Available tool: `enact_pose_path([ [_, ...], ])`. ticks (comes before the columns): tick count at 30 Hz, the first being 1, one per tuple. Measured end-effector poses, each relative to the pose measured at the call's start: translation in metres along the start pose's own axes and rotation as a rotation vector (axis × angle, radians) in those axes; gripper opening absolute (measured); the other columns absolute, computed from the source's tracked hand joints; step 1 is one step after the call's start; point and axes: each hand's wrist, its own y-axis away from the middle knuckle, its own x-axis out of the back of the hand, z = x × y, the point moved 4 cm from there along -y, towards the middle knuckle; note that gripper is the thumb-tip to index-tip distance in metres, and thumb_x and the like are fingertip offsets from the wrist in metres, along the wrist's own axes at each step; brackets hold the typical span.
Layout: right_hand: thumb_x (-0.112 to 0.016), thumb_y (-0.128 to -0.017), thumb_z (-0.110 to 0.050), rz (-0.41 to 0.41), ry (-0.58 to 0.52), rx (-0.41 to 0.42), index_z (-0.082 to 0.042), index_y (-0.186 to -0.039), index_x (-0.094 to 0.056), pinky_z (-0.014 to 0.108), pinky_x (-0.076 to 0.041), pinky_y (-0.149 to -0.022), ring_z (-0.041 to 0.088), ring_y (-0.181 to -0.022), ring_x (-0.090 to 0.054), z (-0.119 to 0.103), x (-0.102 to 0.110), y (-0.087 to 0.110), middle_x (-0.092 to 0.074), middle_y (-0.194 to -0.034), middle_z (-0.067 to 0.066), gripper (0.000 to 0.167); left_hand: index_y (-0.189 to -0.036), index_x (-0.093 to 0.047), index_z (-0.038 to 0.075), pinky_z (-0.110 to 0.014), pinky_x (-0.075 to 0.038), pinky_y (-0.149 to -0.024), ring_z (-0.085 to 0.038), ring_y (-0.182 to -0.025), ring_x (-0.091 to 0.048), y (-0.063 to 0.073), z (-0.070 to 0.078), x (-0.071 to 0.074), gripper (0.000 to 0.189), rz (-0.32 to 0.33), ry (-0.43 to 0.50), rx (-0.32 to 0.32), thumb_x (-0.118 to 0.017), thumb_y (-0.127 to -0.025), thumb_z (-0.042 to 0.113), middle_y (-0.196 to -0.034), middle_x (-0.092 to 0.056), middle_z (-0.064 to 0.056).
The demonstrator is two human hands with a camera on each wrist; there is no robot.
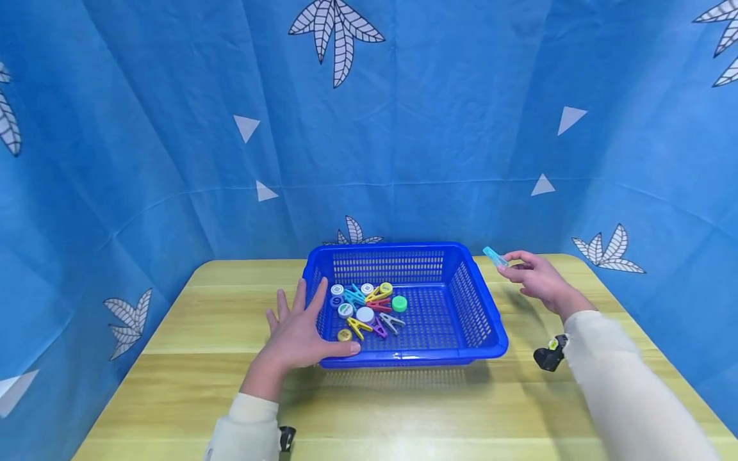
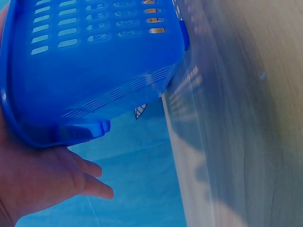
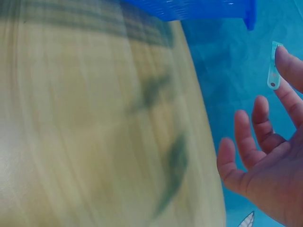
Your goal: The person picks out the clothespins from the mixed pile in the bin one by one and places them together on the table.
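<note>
A blue plastic basket [image 1: 412, 353] with slotted walls stands on the table. My left hand [image 1: 300, 336] rests over its front left corner, fingers spread and straight, thumb lying along the front rim. From the left wrist, the hand [image 2: 52, 177] shows against the basket's rim [image 2: 7, 101]. To the right of the basket, above the table, my right hand [image 1: 539, 278] pinches a light blue clothespin [image 1: 494, 257] between thumb and index finger. In the right wrist view the clothespin [image 3: 273, 71] points upward, while the other fingers are loosely bent.
Inside the basket, mostly on its left, lie several bottle caps, among them a green cap [image 1: 399, 303] and a white cap [image 1: 365, 314]. Several clothespins lie among them, including a yellow clothespin [image 1: 359, 327]. A blue patterned curtain [image 1: 403, 128] hangs behind the wooden table [image 1: 403, 422].
</note>
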Motion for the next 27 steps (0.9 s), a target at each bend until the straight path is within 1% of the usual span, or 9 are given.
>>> enact_pose_path([
  [3, -0.064, -0.098, -0.043, 0.034, 0.033, 0.002, -0.002, -0.138, -0.045, 0.059, -0.041, -0.095, 0.046, -0.126, -0.043, 0.006, -0.001, 0.001, -0.052, -0.131, 0.023, 0.061, -0.162, -0.006, 0.028, -0.070, 0.019, -0.102, -0.050, -0.139, 0.027, 0.000, -0.002, -0.001, 0.137, -0.002, 0.000, -0.002, -0.075, -0.057, 0.084, -0.164, 0.012, -0.017],
  [7, -0.067, -0.096, -0.042, 0.090, 0.063, 0.008, -0.001, -0.135, -0.049, 0.052, -0.043, -0.089, 0.044, -0.119, -0.047, 0.011, -0.002, 0.004, -0.058, -0.123, 0.019, 0.059, -0.162, -0.007, 0.028, -0.071, 0.019, -0.101, -0.050, -0.139, 0.027, 0.000, -0.002, -0.001, 0.138, 0.002, 0.011, -0.009, -0.074, -0.056, 0.085, -0.164, 0.011, -0.018],
  [9, -0.068, -0.096, -0.040, 0.112, 0.072, 0.012, 0.000, -0.132, -0.051, 0.050, -0.043, -0.088, 0.044, -0.116, -0.049, 0.013, -0.002, 0.005, -0.060, -0.120, 0.018, 0.057, -0.162, -0.007, 0.028, -0.072, 0.018, -0.101, -0.051, -0.139, 0.026, 0.000, -0.002, -0.001, 0.138, 0.004, 0.016, -0.011, -0.074, -0.056, 0.085, -0.164, 0.011, -0.018],
  [15, -0.070, -0.095, -0.039, 0.148, 0.114, 0.013, 0.001, -0.128, -0.054, 0.047, -0.044, -0.087, 0.042, -0.110, -0.052, 0.021, -0.004, 0.006, -0.059, -0.117, 0.021, 0.054, -0.163, -0.007, 0.027, -0.072, 0.017, -0.101, -0.051, -0.140, 0.026, -0.001, 0.000, 0.001, 0.137, 0.002, 0.017, -0.015, -0.075, -0.057, 0.082, -0.164, 0.011, -0.018],
  [18, -0.070, -0.094, -0.040, 0.183, 0.144, -0.003, 0.000, -0.126, -0.055, 0.041, -0.043, -0.081, 0.036, -0.100, -0.053, 0.024, -0.006, 0.008, -0.059, -0.108, 0.017, 0.053, -0.163, -0.007, 0.027, -0.073, 0.016, -0.102, -0.051, -0.140, 0.026, 0.000, 0.001, 0.001, 0.138, -0.002, 0.010, -0.011, -0.074, -0.057, 0.084, -0.164, 0.011, -0.019],
  [22, -0.072, -0.092, -0.040, 0.240, 0.187, -0.044, -0.002, -0.124, -0.058, 0.036, -0.039, -0.071, 0.027, -0.084, -0.047, 0.029, -0.007, 0.008, -0.054, -0.092, 0.009, 0.052, -0.163, -0.007, 0.027, -0.075, 0.014, -0.102, -0.052, -0.140, 0.025, 0.000, 0.001, 0.002, 0.138, -0.004, 0.009, -0.007, -0.074, -0.056, 0.085, -0.164, 0.011, -0.019],
  [24, -0.072, -0.091, -0.042, 0.261, 0.205, -0.061, -0.002, -0.124, -0.058, 0.036, -0.038, -0.071, 0.027, -0.084, -0.046, 0.032, -0.008, 0.009, -0.052, -0.094, 0.010, 0.053, -0.163, -0.007, 0.026, -0.075, 0.014, -0.101, -0.052, -0.140, 0.025, 0.000, 0.001, 0.002, 0.138, -0.003, 0.016, -0.007, -0.074, -0.056, 0.085, -0.164, 0.011, -0.018],
  [27, -0.072, -0.091, -0.044, 0.281, 0.216, -0.086, -0.003, -0.124, -0.059, 0.041, -0.039, -0.077, 0.032, -0.094, -0.046, 0.036, -0.009, 0.009, -0.052, -0.106, 0.016, 0.054, -0.163, -0.007, 0.026, -0.076, 0.014, -0.101, -0.052, -0.140, 0.025, 0.000, 0.001, 0.002, 0.138, -0.002, 0.020, -0.009, -0.074, -0.056, 0.084, -0.165, 0.010, -0.018],
])
